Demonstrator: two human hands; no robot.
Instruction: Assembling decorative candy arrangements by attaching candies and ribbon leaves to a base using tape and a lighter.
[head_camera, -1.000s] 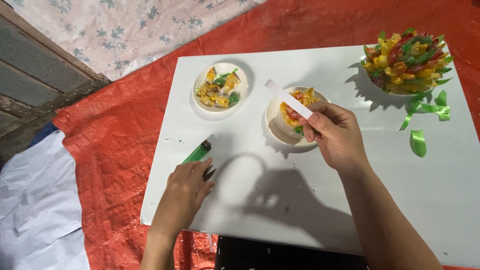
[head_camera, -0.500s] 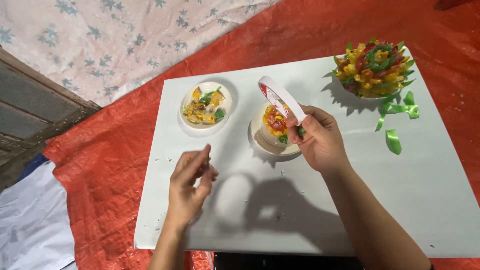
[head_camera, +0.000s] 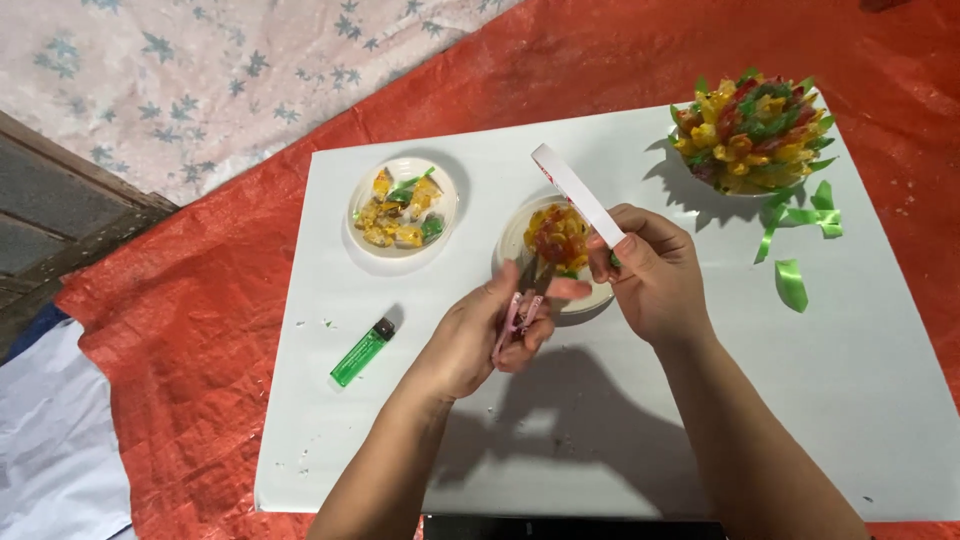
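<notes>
Since half a second ago the left hand (head_camera: 478, 335) has risen off the worktop (head_camera: 860, 400) and now grips small pink-handled scissors (head_camera: 518, 312), its fingers curled tight around the handles; the blades point up and away toward the near dish (head_camera: 600, 297). Whether the blades are apart cannot be told. The lighter (head_camera: 362, 352), beside that hand 1 second ago, now lies alone at its left.

The right hand (head_camera: 650, 270) pinches 1 end of a white strip (head_camera: 578, 193) between thumb and forefinger, closed narrow on it. The strip's long axis runs up and to the left from the fingers, slanting over the near dish and its yellow and red pieces. Its free end is the far end, away from both hands.

The scissors sit just left of the right hand, near the held end of the strip and below its span, so the left hand is the nearer one to the strip's middle.

A second dish (head_camera: 360, 240) of yellow and green pieces stands farther left. A bowl of folded coloured pieces (head_camera: 752, 130) sits at the far right corner, green ribbon scraps (head_camera: 792, 282) near it.
</notes>
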